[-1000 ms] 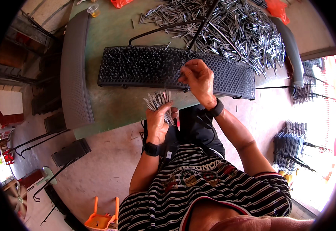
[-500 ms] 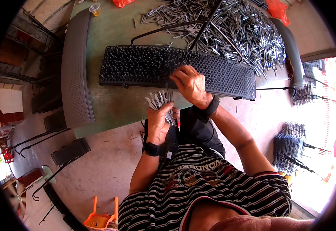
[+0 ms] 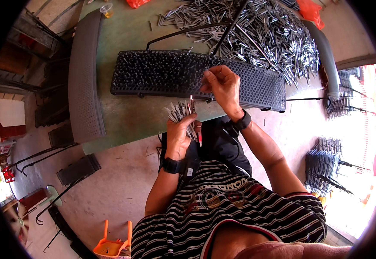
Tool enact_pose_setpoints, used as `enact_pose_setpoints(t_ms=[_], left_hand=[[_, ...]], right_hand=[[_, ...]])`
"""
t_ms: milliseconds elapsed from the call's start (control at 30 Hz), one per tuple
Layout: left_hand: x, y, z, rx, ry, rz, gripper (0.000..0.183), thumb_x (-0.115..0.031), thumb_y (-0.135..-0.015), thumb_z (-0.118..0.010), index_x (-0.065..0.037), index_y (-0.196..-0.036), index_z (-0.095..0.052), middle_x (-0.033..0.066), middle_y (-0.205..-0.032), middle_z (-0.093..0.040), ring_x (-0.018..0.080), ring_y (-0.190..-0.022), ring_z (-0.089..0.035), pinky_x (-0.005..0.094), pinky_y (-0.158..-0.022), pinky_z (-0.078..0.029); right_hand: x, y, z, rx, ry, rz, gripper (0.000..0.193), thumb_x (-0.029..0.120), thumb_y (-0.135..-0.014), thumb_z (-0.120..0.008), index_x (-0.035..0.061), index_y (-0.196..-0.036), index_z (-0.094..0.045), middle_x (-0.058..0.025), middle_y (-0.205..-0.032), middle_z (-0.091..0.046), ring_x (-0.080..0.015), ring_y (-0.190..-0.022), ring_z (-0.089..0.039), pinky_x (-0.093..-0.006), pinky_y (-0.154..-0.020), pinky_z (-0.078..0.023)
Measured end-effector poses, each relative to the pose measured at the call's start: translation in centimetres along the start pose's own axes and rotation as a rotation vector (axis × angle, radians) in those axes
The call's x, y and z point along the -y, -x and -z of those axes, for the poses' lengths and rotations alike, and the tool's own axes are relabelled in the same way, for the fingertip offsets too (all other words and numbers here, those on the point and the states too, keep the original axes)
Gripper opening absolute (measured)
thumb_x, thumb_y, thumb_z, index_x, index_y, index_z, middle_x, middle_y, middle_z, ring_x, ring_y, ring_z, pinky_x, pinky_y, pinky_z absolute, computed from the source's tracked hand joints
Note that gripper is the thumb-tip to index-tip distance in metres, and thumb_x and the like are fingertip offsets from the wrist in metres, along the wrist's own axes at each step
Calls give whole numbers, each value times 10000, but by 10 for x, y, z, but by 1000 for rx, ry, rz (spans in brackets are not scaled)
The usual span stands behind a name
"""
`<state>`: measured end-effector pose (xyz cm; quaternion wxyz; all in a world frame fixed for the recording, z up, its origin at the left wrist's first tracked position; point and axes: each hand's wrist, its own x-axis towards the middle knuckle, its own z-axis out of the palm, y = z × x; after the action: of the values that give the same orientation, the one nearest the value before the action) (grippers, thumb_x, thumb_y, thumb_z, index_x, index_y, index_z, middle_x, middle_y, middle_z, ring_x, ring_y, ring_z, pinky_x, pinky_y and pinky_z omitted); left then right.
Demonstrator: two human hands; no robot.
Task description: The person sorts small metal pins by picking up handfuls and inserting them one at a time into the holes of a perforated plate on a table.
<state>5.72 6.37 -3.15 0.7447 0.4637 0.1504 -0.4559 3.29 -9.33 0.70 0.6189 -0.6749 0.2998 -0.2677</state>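
Note:
My left hand is closed around a bundle of thin metal strips, held in front of the table's near edge. One strip with a pale tip stands higher than the others. Over the middle of a long black perforated rack is my right hand, its thumb and fingers drawn together. Whatever they pinch, if anything, is too small to make out. Small upright pieces fill the rack's holes on the left and in the middle. Bare holes show on the right.
A large heap of loose metal strips covers the table's far right. Bent black rods cross above the rack. A grey perforated panel lines the left edge, near a plastic cup. An orange chair is at lower left.
My right hand has shifted right and slightly away along the rack. In my left hand the bundle has moved slightly, and one strip now sticks up above the others.

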Motion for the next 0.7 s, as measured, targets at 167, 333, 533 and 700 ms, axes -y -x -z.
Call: enact_pose_setpoints(t_ms=[167,333,533,700], left_hand=[[-3,3,2,-20,25,-5,121,22,-729,-665,25,-831,-600,110,-665,-610,202,-512,-598,308,-431,-496],[-3,4,8,-10,5,-14,104,42,-732,-654,36,-825,-608,107,-673,-616,194,-522,-599,304,-459,-508],[-6,6,4,18,14,-7,110,48,-730,-654,36,-830,-609,100,-692,-621,194,-538,-607,297,-457,-510],[-2,4,-4,95,-1,8,152,44,-717,-671,23,-853,-606,100,-731,-621,199,-555,-612,299,-448,-511]], right_hand=[[-20,7,-11,5,150,223,113,4,-841,-583,2,-927,-510,-79,-752,-646,-113,-641,-643,-207,-542,-495],[-32,5,-14,78,366,443,90,3,-815,-602,11,-895,-562,-80,-762,-641,-122,-648,-647,-235,-529,-493],[-12,8,-9,109,669,628,125,156,-794,-648,34,-803,-622,-94,-686,-619,-254,-544,-599,-314,-493,-456],[-15,12,7,48,446,206,197,213,-808,-649,17,-789,-647,-99,-570,-587,-181,-505,-580,-296,-493,-443]])
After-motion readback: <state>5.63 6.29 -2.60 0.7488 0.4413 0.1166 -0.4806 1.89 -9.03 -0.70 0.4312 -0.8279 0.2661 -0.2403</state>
